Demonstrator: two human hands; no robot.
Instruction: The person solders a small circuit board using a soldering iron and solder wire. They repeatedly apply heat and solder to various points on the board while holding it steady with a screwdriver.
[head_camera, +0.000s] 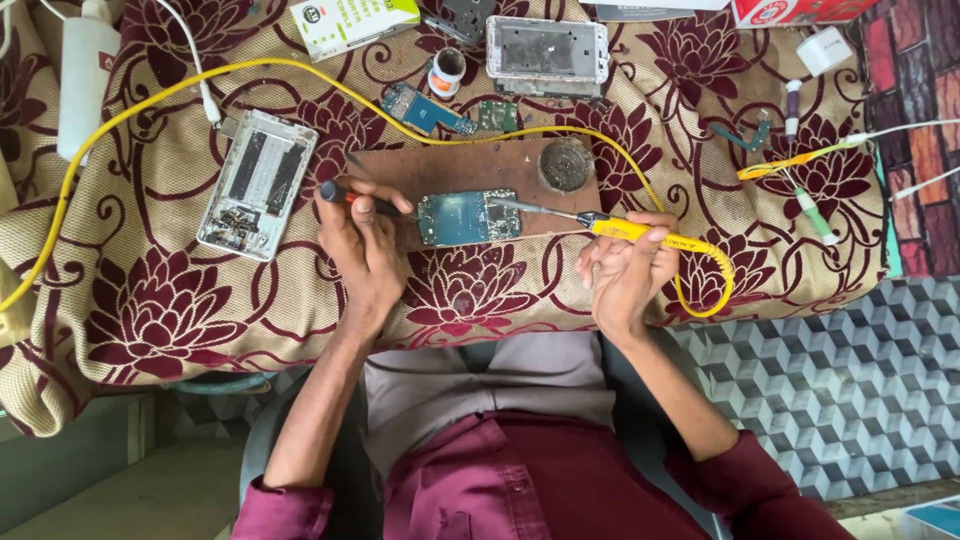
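Right hand (628, 262) clamps the soldering iron (600, 224) — lying crosswise, tip seemingly on the circuit board (467, 217) — left hand (362, 240) clamps a screwdriver (352, 198).

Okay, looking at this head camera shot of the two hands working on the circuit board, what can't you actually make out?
- Tip of the soldering iron where it meets the circuit board: too small to tell contact.
- Tool in the left hand: mostly covered by the fingers.
- Boxes along the top edge: cut off by the frame.
- Round tin: contents too dark.
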